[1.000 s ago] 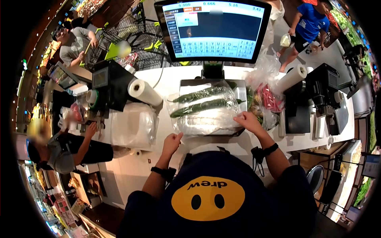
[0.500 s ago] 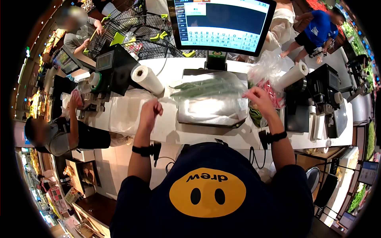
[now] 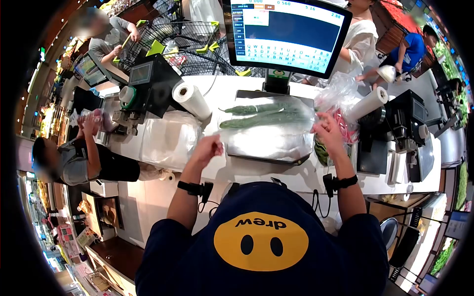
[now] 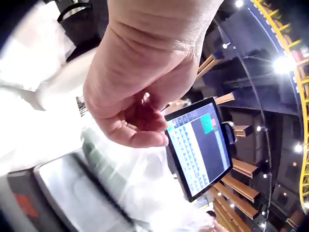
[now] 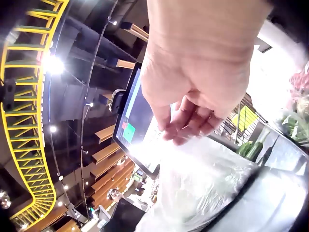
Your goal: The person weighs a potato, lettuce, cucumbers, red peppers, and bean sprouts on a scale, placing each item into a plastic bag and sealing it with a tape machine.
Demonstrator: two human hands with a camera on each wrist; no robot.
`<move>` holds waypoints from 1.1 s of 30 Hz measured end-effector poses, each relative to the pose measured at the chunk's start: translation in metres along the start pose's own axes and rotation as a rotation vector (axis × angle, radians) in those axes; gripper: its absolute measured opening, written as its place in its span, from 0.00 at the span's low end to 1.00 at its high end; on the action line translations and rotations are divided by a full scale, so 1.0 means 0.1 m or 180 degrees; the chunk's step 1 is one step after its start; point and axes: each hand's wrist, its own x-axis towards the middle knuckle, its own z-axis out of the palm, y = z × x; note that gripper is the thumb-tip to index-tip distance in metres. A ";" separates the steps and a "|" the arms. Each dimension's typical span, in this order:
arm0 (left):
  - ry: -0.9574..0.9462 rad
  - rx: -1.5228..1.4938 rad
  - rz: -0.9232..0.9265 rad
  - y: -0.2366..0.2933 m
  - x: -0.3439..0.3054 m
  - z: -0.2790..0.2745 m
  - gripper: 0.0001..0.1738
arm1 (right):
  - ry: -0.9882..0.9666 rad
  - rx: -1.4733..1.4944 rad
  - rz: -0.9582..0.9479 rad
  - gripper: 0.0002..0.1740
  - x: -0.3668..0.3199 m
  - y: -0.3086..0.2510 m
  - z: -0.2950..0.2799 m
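Note:
A clear plastic bag (image 3: 296,126) with two long green cucumbers (image 3: 266,118) inside lies across the metal plate of a counter scale (image 3: 266,148). My right hand (image 3: 330,132) pinches the bag's right end; in the right wrist view the plastic (image 5: 203,179) runs down from the fingertips. At the bag's left edge is my left hand (image 3: 207,149), its fingers curled and fingertips pinching the plastic. In the left wrist view, the left hand (image 4: 140,96) hangs over the film, with the blurred green cucumbers (image 4: 101,159) below.
A touchscreen (image 3: 286,37) stands behind the scale. Left of it are a bag roll (image 3: 191,101) and a stack of plastic bags (image 3: 170,140); bagged red produce (image 3: 340,121) and another roll (image 3: 368,104) stand at right. Other people are around the counter.
The left hand moved outward and up, then back in toward the bag. The right hand shifted slightly right and up. The cucumbers slid a little on the scale, and the screen's figures changed.

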 end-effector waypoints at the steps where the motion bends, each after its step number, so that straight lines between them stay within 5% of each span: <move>1: 0.0190 -0.0099 0.0201 0.21 -0.06 0.11 0.21 | 0.0141 -0.0058 -0.0059 0.22 0.01 -0.04 0.00; 6: 0.0312 -0.0361 0.0758 1.05 0.05 0.54 0.19 | 0.0721 -0.0040 -0.0581 0.28 0.32 -0.29 -0.02; 11: 0.0369 -0.0430 0.0983 1.14 -0.21 0.53 0.21 | 0.1142 0.0148 -0.0770 0.14 0.25 -0.46 -0.02; 19: 0.0347 -0.0336 0.0428 0.48 -0.64 0.27 0.22 | 0.0247 -0.0646 0.0117 0.10 -0.43 -0.54 -0.13; 22: 0.0337 -0.0360 0.0426 0.39 -0.72 0.24 0.21 | -0.0229 -0.0666 -0.0044 0.13 -0.57 -0.52 -0.22; 26: 0.0273 -0.0457 0.0479 0.28 -0.72 0.15 0.21 | -0.0475 -0.1186 -0.0199 0.40 -0.62 -0.31 -0.47; 29: 0.0283 -0.0382 0.0400 0.30 -0.77 0.17 0.22 | -0.0415 -0.2902 -0.0803 0.52 -0.59 0.01 -0.44; 33: 0.0301 -0.0229 0.0454 0.30 -0.80 0.20 0.22 | -0.0237 -0.3326 -0.1388 0.55 -0.42 0.54 -0.12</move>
